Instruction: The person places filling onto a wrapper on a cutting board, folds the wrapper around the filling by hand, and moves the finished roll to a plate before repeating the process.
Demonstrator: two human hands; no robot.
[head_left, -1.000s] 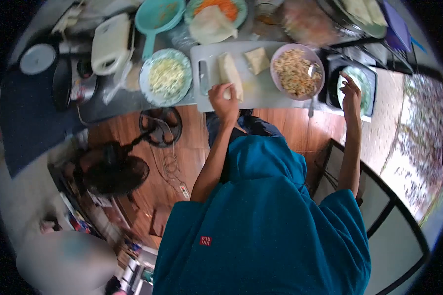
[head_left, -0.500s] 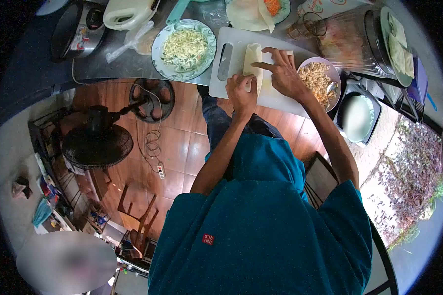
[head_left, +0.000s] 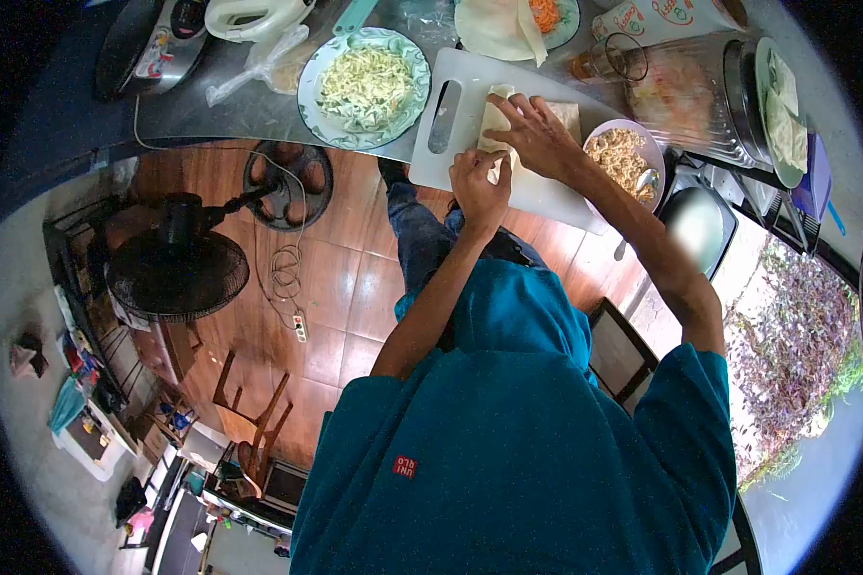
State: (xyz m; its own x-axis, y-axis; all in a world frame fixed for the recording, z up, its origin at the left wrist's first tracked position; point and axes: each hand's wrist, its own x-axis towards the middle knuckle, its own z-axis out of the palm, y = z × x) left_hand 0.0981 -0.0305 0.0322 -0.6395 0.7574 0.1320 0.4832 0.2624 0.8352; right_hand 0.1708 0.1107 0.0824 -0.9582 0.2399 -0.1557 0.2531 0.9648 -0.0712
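On a white cutting board (head_left: 537, 196) lies a pale, folded spring roll wrapper (head_left: 495, 123), partly covered by my fingers. My left hand (head_left: 481, 184) pinches its near end, thumb and fingers closed together. My right hand (head_left: 535, 136) reaches over from the right, with curved fingers and thumb gripping the upper part. Whatever is inside the wrapper is hidden. Another pale wrapper piece (head_left: 568, 117) shows beyond my right hand. Close to my right wrist stands a bowl of crumbly brown filling (head_left: 616, 153) with a spoon (head_left: 648, 180) in it.
Left of the board is a plate of shredded cabbage (head_left: 366, 84). Flat wrappers (head_left: 494, 27) and grated carrot (head_left: 545, 13) lie at the back. A glass mug (head_left: 625, 57), a clear ribbed container (head_left: 679, 96) and a green plate (head_left: 769, 125) stand to the right. A fan (head_left: 177, 264) stands on the floor.
My right hand has shifted slightly left, from pointing over the wrapper to gripping it. The wrapper looks more folded, while my left hand keeps its pinch. The view has shifted a little.
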